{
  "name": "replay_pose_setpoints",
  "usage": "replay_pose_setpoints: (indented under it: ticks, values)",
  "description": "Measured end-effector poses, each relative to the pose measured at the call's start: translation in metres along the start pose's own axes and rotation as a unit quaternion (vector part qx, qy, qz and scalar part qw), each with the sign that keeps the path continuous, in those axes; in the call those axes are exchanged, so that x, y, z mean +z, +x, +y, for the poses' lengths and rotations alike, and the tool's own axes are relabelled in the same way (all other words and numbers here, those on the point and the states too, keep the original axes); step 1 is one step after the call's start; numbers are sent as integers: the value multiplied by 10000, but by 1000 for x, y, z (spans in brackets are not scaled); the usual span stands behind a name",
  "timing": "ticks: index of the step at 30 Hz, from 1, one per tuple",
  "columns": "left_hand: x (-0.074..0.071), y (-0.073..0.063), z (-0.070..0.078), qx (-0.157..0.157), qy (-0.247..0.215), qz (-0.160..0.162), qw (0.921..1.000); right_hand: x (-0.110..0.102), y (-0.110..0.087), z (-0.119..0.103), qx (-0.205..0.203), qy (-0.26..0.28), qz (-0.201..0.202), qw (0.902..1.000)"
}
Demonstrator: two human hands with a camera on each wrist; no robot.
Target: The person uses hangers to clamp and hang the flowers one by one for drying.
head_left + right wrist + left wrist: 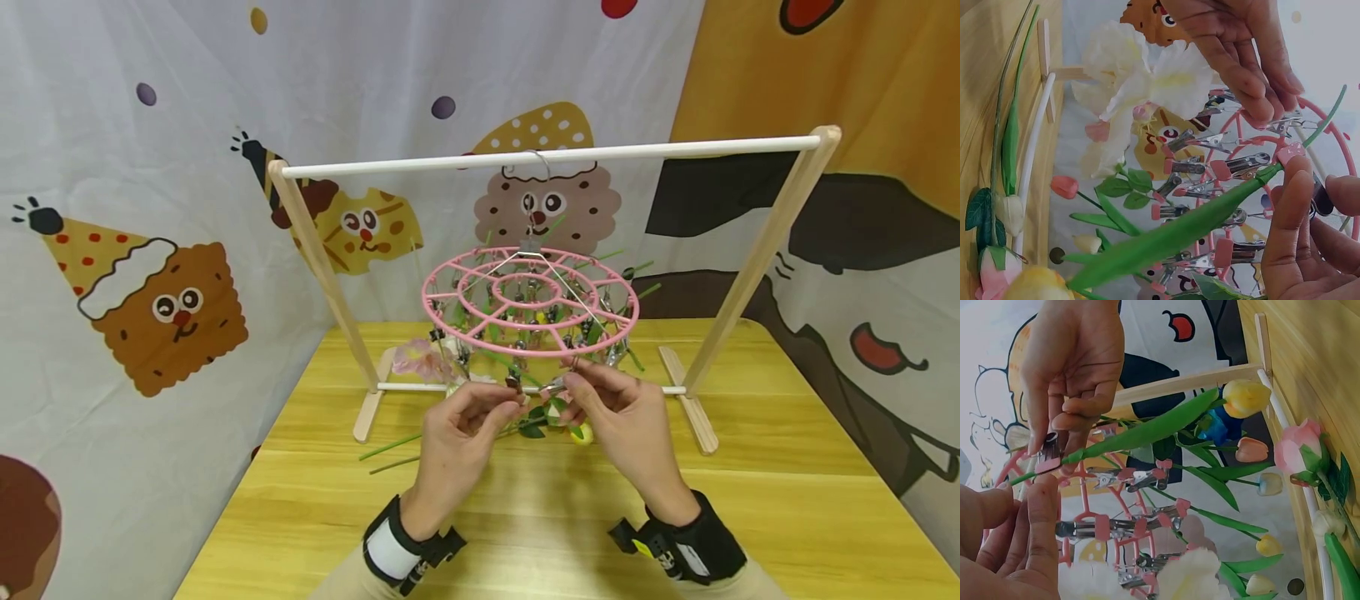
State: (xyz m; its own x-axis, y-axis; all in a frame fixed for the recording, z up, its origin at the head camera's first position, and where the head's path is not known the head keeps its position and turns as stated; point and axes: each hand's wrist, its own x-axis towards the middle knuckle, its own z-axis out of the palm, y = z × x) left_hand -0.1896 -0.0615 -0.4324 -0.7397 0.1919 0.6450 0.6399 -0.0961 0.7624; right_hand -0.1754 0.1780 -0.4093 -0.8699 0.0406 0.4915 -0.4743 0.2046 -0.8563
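Note:
A round pink drying hanger point(531, 354) with several metal clips hangs from the white bar. My right hand point(633, 417) pinches a metal clip point(1320, 197) by its handles below the hanger's front rim. Its pink-tipped jaws lie on the green stem of a yellow tulip point(1246, 398), whose long leaf point(1166, 240) stretches away from the clip. My left hand point(457, 433) is just to the left, fingers bent loosely and thumb apart from the index in the left wrist view. Its fingertips are near the stem's bare end point(1335, 100) and other clips.
A wooden stand point(765, 250) with a white top bar point(420, 164) frames the hanger. Several artificial flowers hang from clips, among them a white bloom point(1172, 78) and a coral tulip point(1065, 187). On the table point(525, 517) lie a pink rose point(1297, 450) and a white tulip point(1010, 212).

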Motion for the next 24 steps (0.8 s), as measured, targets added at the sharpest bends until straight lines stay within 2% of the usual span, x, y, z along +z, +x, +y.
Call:
replay_pose_setpoints:
  ticks: [10, 19, 24]
  values:
    - [-14, -11, -3, -45, 306, -10, 9995, -10, -1, 5, -20, -65, 262, 9996]
    - [-36, -23, -5, -119, 238, 123, 9996, -19, 2, 8, 123, -130, 487, 9987]
    - [-48, -29, -5, -158, 439, 234, 9986, -24, 3, 10, 211, -267, 569, 9978]
